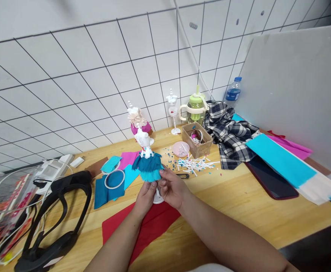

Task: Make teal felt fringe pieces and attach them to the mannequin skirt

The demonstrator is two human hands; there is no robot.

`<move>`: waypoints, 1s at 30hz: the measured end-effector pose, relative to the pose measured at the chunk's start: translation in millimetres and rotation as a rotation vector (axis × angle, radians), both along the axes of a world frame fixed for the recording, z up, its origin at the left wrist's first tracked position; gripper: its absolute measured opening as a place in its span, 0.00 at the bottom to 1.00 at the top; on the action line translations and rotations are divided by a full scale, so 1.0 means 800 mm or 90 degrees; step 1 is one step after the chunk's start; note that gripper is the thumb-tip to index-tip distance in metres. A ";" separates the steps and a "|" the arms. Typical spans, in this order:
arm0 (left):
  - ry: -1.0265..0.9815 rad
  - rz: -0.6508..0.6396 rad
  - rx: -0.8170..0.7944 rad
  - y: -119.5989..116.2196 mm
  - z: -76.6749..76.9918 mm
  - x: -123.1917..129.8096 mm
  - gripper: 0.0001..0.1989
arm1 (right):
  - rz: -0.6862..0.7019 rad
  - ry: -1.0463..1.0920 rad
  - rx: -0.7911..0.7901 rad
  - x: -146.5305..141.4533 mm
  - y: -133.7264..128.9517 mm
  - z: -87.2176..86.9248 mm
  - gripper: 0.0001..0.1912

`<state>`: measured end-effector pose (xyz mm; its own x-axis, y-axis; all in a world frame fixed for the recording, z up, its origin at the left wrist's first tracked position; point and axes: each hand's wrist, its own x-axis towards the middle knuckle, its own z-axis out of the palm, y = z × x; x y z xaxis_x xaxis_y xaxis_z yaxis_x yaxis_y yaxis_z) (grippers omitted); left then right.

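A small white dress form point(144, 142) wears a layered paper skirt point(148, 166), dark teal on top and bright blue below. My left hand point(146, 196) pinches the skirt's lower edge from the left, near the stand. On the other side, my right hand point(172, 187) has thumb and fingers closed on the blue hem. The form's round white base point(158, 198) shows between my hands, close to a red paper sheet point(142, 230) on the table. Part of the stem is hidden by my fingers.
Behind are another dressed form point(137, 117), a bare white form point(172, 109), a cardboard box point(198, 141), a pink dish point(181, 149) and white paper strips point(195, 165). Left lie a tape ring point(114, 171) and black headgear point(54, 223); right, a plaid cloth point(227, 128) and phone point(270, 179).
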<state>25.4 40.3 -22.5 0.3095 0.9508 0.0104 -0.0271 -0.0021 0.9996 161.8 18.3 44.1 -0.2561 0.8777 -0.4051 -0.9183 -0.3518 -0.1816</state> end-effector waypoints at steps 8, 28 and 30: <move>-0.034 -0.039 0.012 -0.004 0.008 0.006 0.17 | -0.122 -0.350 0.080 -0.006 -0.002 -0.008 0.33; 0.039 0.025 -0.014 0.001 0.000 -0.003 0.16 | -0.048 -0.346 0.088 -0.013 -0.008 -0.005 0.39; 0.043 0.043 -0.002 0.001 0.001 -0.003 0.16 | -0.067 -0.416 0.093 -0.013 -0.005 -0.011 0.39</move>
